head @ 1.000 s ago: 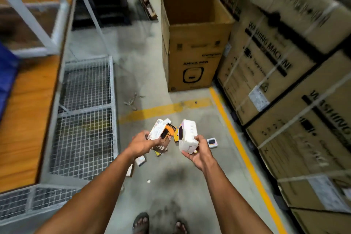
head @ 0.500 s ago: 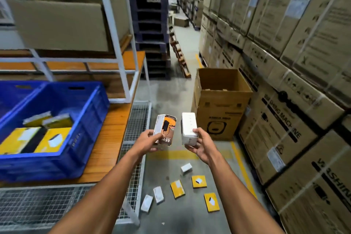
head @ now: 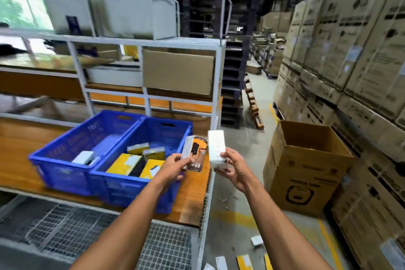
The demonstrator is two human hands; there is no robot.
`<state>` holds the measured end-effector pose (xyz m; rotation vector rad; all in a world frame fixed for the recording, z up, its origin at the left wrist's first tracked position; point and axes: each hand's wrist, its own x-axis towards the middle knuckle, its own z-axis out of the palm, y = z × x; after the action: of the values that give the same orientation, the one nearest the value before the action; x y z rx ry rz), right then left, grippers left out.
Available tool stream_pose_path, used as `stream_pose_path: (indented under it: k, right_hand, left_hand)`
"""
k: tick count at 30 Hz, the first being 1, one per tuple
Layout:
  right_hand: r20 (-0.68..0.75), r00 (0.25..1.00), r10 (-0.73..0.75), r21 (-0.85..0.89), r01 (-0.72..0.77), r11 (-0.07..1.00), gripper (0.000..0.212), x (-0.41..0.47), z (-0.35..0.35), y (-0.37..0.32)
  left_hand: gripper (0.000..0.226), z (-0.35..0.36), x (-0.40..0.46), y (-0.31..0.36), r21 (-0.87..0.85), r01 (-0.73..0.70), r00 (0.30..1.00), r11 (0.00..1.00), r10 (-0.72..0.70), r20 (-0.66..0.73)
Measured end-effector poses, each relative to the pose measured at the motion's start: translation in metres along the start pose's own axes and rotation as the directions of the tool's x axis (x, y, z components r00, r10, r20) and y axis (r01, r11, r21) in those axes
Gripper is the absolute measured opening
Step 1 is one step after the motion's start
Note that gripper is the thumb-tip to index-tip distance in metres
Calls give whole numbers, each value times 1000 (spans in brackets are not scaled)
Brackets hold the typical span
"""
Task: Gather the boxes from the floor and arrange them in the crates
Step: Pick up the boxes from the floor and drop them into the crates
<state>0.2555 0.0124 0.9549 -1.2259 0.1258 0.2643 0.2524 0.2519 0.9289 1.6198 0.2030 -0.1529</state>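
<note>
Warehouse desk carries two blue crates; left hand grips an orange box, right hand grips a white box.

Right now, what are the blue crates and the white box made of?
The blue crates look like hard moulded plastic: even colour, ribbed walls and cut-out handle slots. The white box, held in the right hand, seems to be smooth printed cardboard, judging by its sharp folded edges, though the blur leaves that uncertain.
</note>
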Motion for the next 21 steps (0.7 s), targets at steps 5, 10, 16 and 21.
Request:
stream_pose_path:
  k: [5,10,16,21]
  right_hand:
    - [78,997,12,-40,-9,999,34,27,105,21]
    - [170,984,57,-81,-43,996,35,48,204,55]
    - [256,958,129,-210,-75,975,40,83,302,89]
    - [300,944,134,-355,-20,935,46,133,371,106]
  left_hand:
    - [50,-104,-12,-3,-1,-32,993,999,32,-111]
    - [32,-201,-20,-14,-56,-24,968,998,9,-250]
    - [43,-299,-25,-33,-94,-29,907,995,-14,-420]
    - [56,-369,-10,-45,-61,-9,841,998,-25,-540]
